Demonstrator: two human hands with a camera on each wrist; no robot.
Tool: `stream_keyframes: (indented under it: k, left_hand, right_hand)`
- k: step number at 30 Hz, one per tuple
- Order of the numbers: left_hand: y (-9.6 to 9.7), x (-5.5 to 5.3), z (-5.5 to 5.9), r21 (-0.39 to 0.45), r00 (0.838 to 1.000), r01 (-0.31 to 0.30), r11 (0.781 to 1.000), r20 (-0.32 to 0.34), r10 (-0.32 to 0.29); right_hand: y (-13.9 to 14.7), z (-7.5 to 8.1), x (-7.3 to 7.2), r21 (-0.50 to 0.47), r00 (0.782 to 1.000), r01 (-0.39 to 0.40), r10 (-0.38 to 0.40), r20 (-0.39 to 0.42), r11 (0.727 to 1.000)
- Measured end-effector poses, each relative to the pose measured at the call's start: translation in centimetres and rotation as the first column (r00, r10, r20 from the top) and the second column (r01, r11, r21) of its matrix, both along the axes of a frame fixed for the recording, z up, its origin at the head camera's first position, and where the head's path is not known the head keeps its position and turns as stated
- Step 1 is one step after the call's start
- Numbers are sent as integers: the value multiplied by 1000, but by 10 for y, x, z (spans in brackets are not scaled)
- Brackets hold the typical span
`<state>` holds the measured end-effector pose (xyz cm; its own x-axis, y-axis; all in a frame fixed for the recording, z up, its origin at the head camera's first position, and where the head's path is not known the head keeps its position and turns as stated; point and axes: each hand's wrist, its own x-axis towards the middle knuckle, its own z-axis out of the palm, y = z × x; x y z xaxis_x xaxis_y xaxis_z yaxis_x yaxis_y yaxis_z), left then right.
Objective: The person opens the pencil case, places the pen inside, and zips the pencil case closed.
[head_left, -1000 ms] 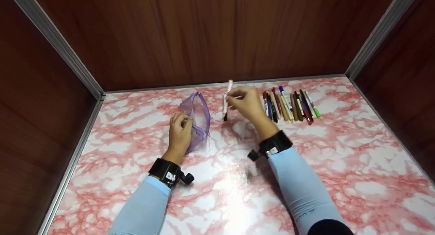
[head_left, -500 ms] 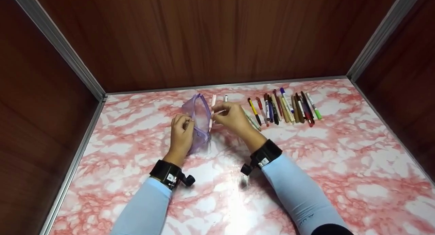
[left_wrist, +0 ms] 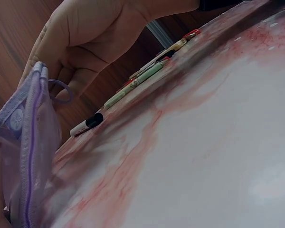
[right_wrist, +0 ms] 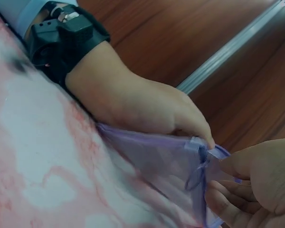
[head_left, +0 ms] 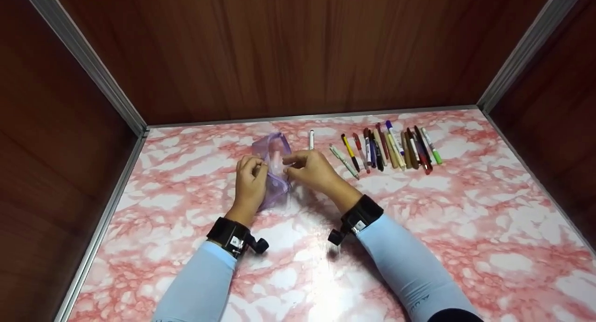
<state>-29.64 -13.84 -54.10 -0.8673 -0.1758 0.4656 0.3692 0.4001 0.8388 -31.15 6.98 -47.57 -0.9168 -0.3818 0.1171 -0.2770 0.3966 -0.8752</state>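
A sheer purple zip pouch [head_left: 275,184] stands with its mouth spread toward the right. My left hand [head_left: 250,180] pinches its near side; in the right wrist view that hand [right_wrist: 147,102] has its fingertips at the pouch's edge. Inside the mouth shows a pale pink pen [head_left: 276,160]. My right hand [head_left: 311,169] is at the mouth with thumb and fingers parted and nothing between them. The left wrist view shows this right hand [left_wrist: 92,38] behind the zipper edge of the pouch [left_wrist: 31,142].
Just beyond the right hand lies a white marker [head_left: 311,139] with a black cap. Farther right are a pale green pen [head_left: 344,161], a yellow and black pen [head_left: 350,152] and a row of several pens and markers [head_left: 402,147]. Wooden panels [head_left: 298,51] enclose the marbled table.
The right hand has carried the pale pink pen leftward from above the white marker to the pouch and let it go inside. The left hand keeps its hold on the pouch.
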Motion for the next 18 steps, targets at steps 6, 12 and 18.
stream_keyframes:
  k: [6,12,18]
  left_hand:
    - [-1,-1,2,27,1000,-23,999,7,23]
    - [1,0,2,25,1000,-15,1000,16,15]
    - [1,0,3,36,999,-6,999,36,5]
  right_hand:
    - [16,16,-7,61,1000,24,-24,-4,998]
    - [64,28,-22,60,994,102,-100,-37,993]
    - [130,43,-38,71,963,256,-248,-104,964]
